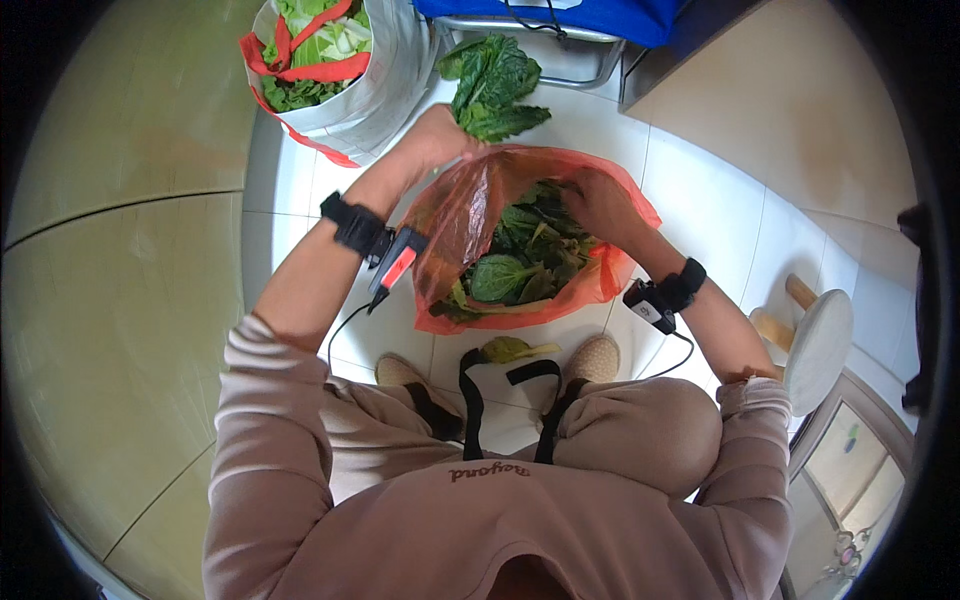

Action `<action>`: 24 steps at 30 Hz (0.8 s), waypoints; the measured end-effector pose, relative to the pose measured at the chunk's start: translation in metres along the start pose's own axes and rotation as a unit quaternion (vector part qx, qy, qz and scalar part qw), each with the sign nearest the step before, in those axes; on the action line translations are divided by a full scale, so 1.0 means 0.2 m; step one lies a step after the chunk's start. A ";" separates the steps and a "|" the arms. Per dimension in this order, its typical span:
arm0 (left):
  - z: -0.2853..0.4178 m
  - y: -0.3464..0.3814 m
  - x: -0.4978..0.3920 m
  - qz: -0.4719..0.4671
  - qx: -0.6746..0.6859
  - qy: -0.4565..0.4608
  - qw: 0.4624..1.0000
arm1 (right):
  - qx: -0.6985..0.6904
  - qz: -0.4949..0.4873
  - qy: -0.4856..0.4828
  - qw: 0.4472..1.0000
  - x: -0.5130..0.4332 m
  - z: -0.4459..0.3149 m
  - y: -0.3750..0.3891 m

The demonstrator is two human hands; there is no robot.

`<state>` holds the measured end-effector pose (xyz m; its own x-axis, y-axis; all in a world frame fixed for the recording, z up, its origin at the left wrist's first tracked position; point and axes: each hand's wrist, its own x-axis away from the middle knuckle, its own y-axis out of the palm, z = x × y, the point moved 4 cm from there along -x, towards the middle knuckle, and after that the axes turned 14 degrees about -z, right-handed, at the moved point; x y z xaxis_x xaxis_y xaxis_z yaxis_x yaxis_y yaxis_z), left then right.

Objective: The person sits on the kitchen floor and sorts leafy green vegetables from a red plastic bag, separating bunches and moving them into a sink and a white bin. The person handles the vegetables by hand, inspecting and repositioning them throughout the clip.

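Dark green leafy vegetables (495, 86) stick out from my left hand (444, 136), which grips them at the far left rim of a red plastic bag (457, 217). The bag stands wide open on the floor before me. Inside lie loose leafy greens (499, 277), some of them yellowish. My right hand (600, 206) reaches into the bag at its right side. Its fingers are down among the leaves and partly hidden, so whether they hold a leaf is not visible.
A white bag (360, 112) with red handles, full of lettuce-like greens (322, 45), stands at upper left. A yellowed leaf (510, 349) lies on the tiles between my slippers (596, 358). A small round stool (821, 352) lies tipped at right. Cabinet doors (127, 300) line the left.
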<state>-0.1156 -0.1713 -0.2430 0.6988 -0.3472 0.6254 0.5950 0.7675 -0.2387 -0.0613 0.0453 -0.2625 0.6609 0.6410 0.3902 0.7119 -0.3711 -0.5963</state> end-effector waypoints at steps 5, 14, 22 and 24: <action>0.10 0.23 0.27 -0.005 0.135 0.093 0.986 | -0.071 -0.023 0.011 0.997 -0.03 -0.03 0.00; 0.10 0.28 0.28 0.182 -0.170 0.070 0.966 | -0.059 -0.027 -0.054 0.996 0.06 -0.17 -0.04; 0.10 0.18 0.28 0.065 0.021 0.088 0.994 | 0.294 0.048 -0.111 0.948 0.20 -0.29 0.06; 0.12 0.15 0.29 0.062 0.093 0.103 0.988 | 0.293 0.026 -0.102 0.950 0.22 -0.27 0.09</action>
<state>-0.0653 -0.1553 -0.1959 0.8397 -0.3316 0.4301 0.4290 0.8906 -0.1509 -0.0057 0.0307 -0.2178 0.5884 0.7718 0.2411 0.3858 -0.0060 -0.9226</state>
